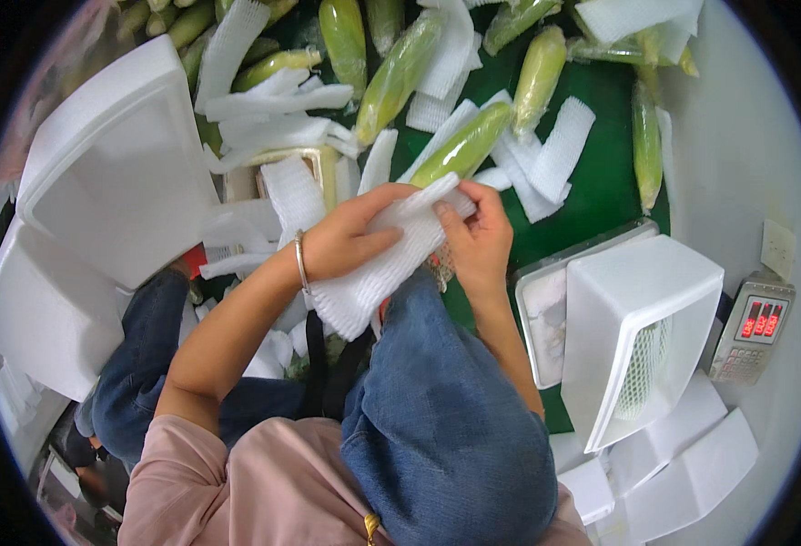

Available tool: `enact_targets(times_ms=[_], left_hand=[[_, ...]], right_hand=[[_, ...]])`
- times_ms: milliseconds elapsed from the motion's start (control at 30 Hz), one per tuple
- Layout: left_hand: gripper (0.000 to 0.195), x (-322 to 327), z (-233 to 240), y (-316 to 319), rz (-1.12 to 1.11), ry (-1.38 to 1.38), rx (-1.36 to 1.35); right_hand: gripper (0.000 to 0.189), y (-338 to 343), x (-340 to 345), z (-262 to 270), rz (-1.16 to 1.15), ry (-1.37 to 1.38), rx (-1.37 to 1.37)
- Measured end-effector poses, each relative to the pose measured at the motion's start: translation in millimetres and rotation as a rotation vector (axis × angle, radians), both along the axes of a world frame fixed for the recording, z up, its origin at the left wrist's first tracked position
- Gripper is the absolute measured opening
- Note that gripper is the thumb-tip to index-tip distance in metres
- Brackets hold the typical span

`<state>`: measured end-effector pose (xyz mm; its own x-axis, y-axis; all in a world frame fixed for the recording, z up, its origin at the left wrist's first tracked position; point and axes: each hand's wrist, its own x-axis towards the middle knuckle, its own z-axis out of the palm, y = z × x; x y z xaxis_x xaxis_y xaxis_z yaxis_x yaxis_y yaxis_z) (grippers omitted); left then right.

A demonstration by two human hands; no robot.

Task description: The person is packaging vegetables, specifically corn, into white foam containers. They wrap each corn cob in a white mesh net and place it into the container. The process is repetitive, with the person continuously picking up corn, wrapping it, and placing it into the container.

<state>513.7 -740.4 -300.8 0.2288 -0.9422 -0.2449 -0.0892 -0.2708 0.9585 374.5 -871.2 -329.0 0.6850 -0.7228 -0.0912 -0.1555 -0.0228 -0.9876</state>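
A white foam net sleeve [380, 273] is held between my two hands above my raised knee. My left hand [356, 232], with a bracelet at its wrist, grips the sleeve along its side. At the upper end, the thumb and fingers of my right hand [479, 235] pinch the sleeve's edge. Just beyond the sleeve lies a plastic-wrapped ear of corn [465, 143]; its near end is hidden behind the foam, so I cannot tell whether they touch. Another wrapped ear of corn [400, 78] lies farther up, beside more foam sleeves [564, 150].
White foam boxes stand at left [114, 170]. On the right, a scale platform [544, 321] holds a foam box [646, 286] with netting inside, near a lit scale display [759, 321]. More corn lies on the green floor [544, 239]. Foam pieces [687, 464] lie at lower right.
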Motion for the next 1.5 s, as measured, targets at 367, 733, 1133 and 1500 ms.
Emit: enact_targets(times_ms=[367, 733, 1133, 1500], left_hand=[[0.039, -2, 12, 28, 0.291, 0.762, 0.289], [0.046, 27, -106, -28, -0.011, 0.037, 0.150], [0.046, 0, -68, 8, -0.021, -0.850, 0.092], [0.027, 36, -138, -88, 0.526, 0.973, -0.737]], right_hand=[[0.044, 26, -34, 14, 0.327, -0.217, 1.029], [0.020, -9, -10, -62, -0.165, -0.140, 0.640], [0.041, 4, -11, 4, -0.214, -0.113, 0.375], [0.024, -50, 42, -26, -0.397, -0.104, 0.047]])
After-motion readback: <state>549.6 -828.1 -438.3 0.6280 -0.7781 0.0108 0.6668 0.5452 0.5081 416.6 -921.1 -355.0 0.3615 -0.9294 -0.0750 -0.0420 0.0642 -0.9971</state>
